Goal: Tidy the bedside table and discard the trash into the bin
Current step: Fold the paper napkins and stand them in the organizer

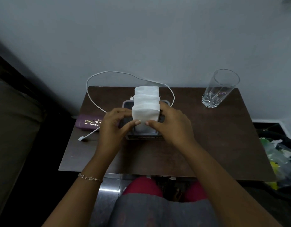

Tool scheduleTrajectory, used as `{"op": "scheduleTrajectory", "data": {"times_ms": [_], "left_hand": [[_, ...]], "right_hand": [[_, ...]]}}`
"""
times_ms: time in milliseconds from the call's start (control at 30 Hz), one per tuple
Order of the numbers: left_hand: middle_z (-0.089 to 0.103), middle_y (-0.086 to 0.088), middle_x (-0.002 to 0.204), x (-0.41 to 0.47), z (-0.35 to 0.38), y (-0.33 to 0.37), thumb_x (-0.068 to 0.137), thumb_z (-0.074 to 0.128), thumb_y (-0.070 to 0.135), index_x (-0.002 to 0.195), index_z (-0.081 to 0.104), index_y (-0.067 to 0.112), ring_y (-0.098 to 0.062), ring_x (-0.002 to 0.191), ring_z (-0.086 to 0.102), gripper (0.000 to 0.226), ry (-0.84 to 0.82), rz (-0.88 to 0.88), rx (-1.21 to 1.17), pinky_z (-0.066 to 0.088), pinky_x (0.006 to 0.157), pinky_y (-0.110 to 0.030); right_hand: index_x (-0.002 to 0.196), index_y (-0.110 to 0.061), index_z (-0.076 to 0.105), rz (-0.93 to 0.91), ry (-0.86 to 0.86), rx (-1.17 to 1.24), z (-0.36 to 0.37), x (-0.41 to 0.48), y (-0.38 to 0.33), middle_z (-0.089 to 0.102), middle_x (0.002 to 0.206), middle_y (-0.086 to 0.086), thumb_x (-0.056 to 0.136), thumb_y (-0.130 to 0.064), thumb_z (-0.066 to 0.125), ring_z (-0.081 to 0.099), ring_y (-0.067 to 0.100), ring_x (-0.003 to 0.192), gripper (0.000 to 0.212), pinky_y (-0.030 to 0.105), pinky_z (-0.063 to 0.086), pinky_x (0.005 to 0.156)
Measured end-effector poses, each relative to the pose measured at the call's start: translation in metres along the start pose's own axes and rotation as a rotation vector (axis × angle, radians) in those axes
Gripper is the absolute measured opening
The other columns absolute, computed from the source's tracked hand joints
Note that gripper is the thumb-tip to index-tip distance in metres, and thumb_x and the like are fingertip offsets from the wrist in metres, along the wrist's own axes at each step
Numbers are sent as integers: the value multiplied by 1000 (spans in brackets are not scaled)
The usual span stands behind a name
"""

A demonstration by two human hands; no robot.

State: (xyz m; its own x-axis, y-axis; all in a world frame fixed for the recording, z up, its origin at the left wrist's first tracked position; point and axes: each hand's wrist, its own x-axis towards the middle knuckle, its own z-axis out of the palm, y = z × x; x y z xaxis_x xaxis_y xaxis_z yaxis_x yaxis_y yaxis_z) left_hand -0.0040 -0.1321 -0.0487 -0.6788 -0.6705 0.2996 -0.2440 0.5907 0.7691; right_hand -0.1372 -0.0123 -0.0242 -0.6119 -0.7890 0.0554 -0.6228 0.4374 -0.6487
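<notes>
A stack of folded white tissues point(146, 104) stands upright in the middle of the dark wooden bedside table point(207, 145), over a dark holder or tray point(144, 137). My left hand point(115, 126) pinches the stack's near left corner. My right hand point(171, 125) pinches its near right corner. A phone-like dark object lies under the tissues, mostly hidden. At the right of the table stands a bin point(282, 161) lined with a clear bag that holds coloured trash.
A purple spectacle case point(89, 122) lies at the table's left edge. A white charging cable point(95, 89) loops behind the tissues, its plug end near the left front. An empty drinking glass point(218, 89) stands at the back right. A bed edge is at far left.
</notes>
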Motion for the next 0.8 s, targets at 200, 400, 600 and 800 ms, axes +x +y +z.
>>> {"op": "scheduleTrajectory", "data": {"times_ms": [200,400,600,800], "left_hand": [[64,1,100,9,0,-4,70,73,33,90,73,22,-21,100,59,23,32,-44,54,47,87,-27],[67,-1,100,12,1,-10,70,68,45,88,75,19,-22,98,60,32,-16,-61,87,51,86,-43],[65,0,105,7,1,-12,70,63,59,92,71,31,-23,103,58,37,-7,-87,84,51,85,-47],[61,4,111,2,-6,1,76,70,31,103,66,29,2,103,53,28,116,-239,-96,46,85,-22]], "right_hand": [[112,-32,57,-13,26,-50,3,-3,3,72,97,-2,77,-49,65,65,25,92,40,35,51,72],[96,-25,61,-1,44,8,-2,2,2,71,91,-4,79,-47,64,65,23,88,28,36,52,71],[111,-33,60,23,34,47,1,-2,5,71,100,-6,76,-48,67,65,18,92,39,29,46,68],[100,-29,64,119,253,404,2,-7,12,69,92,-11,75,-35,73,59,-3,70,27,21,51,65]]}}
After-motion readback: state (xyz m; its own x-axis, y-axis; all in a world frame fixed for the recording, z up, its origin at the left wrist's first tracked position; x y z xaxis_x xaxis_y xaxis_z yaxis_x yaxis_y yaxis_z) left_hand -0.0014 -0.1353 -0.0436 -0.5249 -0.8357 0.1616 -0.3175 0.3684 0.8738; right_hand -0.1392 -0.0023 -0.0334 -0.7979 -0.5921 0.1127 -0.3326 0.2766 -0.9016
